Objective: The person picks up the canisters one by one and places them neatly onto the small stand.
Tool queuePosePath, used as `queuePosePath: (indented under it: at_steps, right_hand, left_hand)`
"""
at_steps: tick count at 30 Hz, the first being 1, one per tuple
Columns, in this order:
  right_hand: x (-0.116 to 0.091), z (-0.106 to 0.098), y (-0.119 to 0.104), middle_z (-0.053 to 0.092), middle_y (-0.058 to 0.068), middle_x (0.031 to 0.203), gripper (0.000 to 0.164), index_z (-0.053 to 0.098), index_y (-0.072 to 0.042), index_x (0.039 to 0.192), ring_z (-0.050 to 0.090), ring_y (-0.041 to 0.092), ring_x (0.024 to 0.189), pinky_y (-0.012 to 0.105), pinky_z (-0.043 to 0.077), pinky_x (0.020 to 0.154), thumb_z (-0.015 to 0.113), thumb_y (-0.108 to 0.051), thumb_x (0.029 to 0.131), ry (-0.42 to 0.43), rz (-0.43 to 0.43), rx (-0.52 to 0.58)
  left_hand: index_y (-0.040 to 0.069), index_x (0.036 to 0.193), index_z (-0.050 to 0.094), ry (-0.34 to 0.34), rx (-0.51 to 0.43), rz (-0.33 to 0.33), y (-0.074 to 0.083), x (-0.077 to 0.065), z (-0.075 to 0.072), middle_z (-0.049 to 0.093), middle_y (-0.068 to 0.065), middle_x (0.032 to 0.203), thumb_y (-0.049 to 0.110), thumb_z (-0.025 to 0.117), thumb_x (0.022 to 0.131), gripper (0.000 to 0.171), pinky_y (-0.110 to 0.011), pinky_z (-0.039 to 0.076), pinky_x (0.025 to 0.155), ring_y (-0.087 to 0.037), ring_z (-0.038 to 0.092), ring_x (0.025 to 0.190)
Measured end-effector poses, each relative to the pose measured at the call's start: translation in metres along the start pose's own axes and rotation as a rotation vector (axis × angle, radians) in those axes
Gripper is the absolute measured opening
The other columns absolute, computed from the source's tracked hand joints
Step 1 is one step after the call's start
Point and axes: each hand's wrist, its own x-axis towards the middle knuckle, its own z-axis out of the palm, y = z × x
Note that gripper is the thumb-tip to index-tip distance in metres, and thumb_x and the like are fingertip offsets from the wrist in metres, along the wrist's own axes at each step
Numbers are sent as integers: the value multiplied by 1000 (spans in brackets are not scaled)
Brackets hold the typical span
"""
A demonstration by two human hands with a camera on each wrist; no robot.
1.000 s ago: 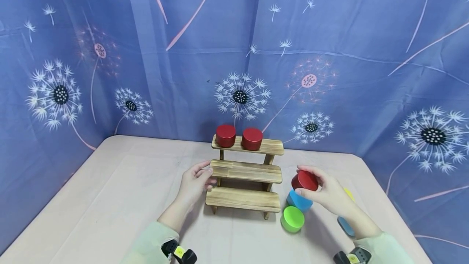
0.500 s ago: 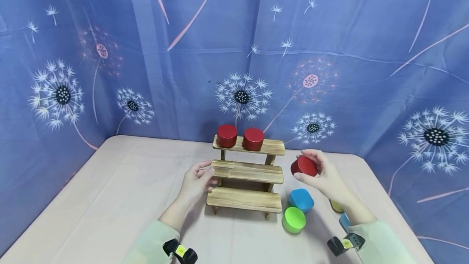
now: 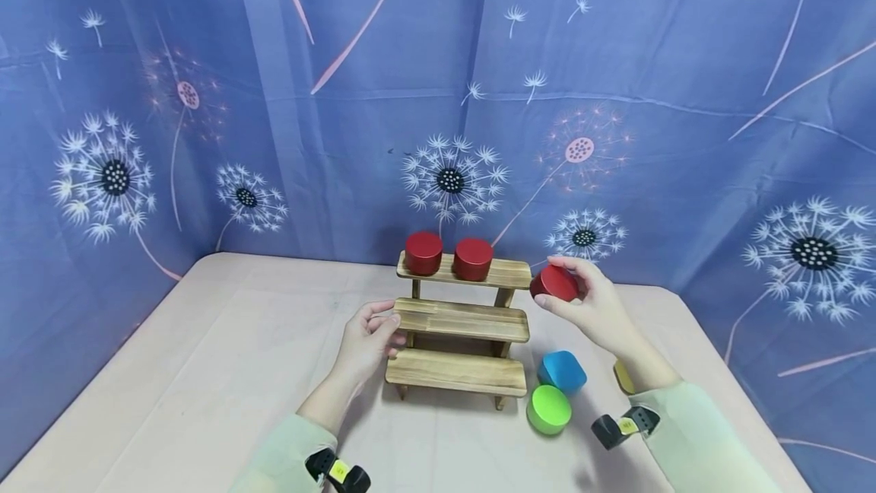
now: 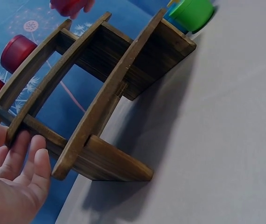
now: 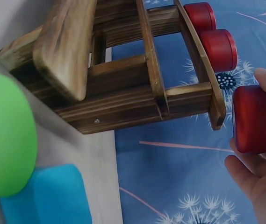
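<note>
Tin (image 3: pixel 553 282), red, pinched in right hand (image 3: pixel 601 309), near wooden stand (image 3: pixel 472 320) at two o'clock; partly hidden by that grip, cut off in right wrist view. Round face tipped toward one o'clock. Left hand (image 3: pixel 365 337) gripping stand's nine-o'clock end, long axis nine to three.

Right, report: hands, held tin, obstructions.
Left hand holding shelf, middle tier. Right hand gripping red tin. Tin aloft, right of top tier. Nothing seems in its way.

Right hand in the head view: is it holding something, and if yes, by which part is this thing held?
The right hand holds a red cylinder by its curved side, between thumb and fingers.
</note>
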Motion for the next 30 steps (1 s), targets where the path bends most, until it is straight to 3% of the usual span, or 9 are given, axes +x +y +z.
queuePosePath:
  at_steps: [20, 30]
  right_hand:
    - [30, 20, -4, 56, 17, 120, 60, 49, -5, 133, 58, -1, 89, 14, 52, 74, 76, -13, 80, 2, 81, 57]
    - [37, 26, -8, 58, 16, 120, 62, 47, -5, 134, 61, 17, 98, 15, 51, 76, 76, -17, 80, -9, 63, 17]
  left_hand:
    - [0, 130, 47, 2, 38, 27, -3, -2, 2, 67, -9, 78, 10, 54, 95, 37, -23, 55, 57, -9, 64, 60]
    - [-1, 130, 47, 14, 40, 36, 0, -4, 3, 67, -11, 78, 10, 54, 95, 37, -22, 55, 56, -8, 64, 59]
